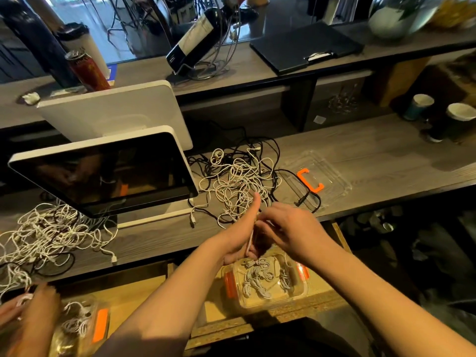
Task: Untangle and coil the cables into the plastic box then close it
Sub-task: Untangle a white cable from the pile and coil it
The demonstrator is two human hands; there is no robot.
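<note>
In the head view, a thin white cable [250, 239] is held upright between the two hands above the near edge of the grey wood-grain counter [360, 155], apparently so that it can be wound into loops before being lowered. The left hand [240, 237] is raised with its thumb pointing up and its fingers curled round the cable, serving, it seems, as the form about which the coil is built. The right hand [286, 228] is brought in against it from the right with fingers bent over the same strand, pinching it, probably to feed or wrap the next turn. Directly beneath the hands, on a lower pale wooden shelf, the clear plastic box with orange side clips [270, 284] is kept open, and several white coils are already laid in it, so a finished coil need only be dropped straight down. Its clear plastic lid with an orange clip [319, 176] is parked on the counter to the right and farther off, out of the way until closing. The tangled heap of white and black cables [239, 181] is left just beyond the hands, within easy reach. A white-framed tilted screen [103, 173] stands at the left, and another person's hand [31, 305] works at the near left corner.
</note>
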